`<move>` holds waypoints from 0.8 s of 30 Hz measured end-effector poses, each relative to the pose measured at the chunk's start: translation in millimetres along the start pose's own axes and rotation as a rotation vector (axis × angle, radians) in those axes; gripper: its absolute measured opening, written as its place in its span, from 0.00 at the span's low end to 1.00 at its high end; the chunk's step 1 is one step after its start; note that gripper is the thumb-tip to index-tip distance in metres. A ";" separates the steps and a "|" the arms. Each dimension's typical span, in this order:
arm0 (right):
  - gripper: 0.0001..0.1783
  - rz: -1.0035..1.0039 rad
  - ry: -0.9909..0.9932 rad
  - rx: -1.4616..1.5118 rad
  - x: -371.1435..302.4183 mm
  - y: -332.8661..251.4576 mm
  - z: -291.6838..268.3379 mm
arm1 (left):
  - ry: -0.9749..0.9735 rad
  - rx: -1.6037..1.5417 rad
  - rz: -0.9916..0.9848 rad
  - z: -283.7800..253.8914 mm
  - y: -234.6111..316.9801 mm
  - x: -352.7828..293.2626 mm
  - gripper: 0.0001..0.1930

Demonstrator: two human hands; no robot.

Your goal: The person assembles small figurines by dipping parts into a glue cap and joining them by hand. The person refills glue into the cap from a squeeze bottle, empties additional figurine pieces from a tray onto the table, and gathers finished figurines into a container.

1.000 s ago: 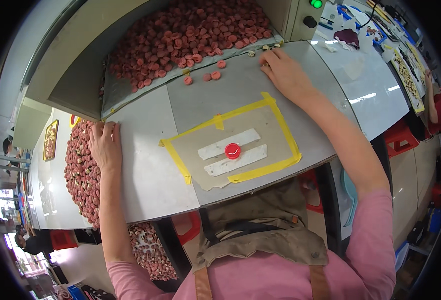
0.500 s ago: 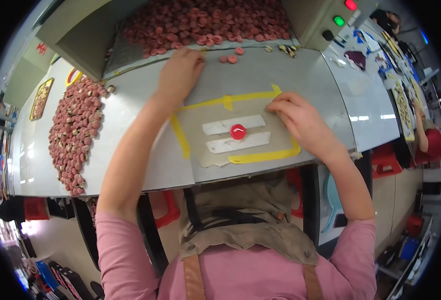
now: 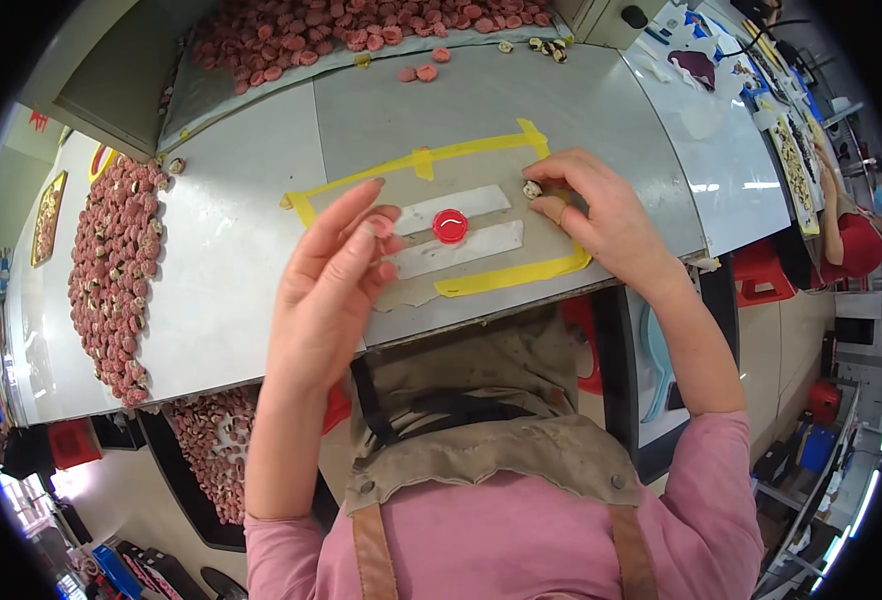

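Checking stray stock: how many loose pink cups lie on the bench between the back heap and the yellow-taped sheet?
3: a left cup, a middle cup beside it, and a right cup closer to the heap; none seem hidden.

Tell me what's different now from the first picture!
The left hand moved right from the pile to the taped mat and now holds a pink cup. The right hand came back to the mat's right side, now holding a small black-and-white piece. The red disc and white strips stayed put.
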State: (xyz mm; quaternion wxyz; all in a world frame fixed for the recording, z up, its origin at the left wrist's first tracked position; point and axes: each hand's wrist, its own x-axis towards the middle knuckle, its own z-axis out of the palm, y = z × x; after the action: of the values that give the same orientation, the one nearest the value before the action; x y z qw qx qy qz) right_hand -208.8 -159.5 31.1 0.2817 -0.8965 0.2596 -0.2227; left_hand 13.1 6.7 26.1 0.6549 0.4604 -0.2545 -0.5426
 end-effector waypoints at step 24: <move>0.08 -0.335 -0.075 -0.284 28.6 -49.3 40.5 | -0.045 -0.226 0.129 7.0 -27.3 -4.9 0.16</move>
State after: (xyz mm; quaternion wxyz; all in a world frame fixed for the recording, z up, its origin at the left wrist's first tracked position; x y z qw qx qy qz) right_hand -148.0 -125.8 38.9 0.1213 -0.9654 0.1251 -0.1942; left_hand -7.1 9.4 6.1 0.7303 0.3540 -0.2355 -0.5347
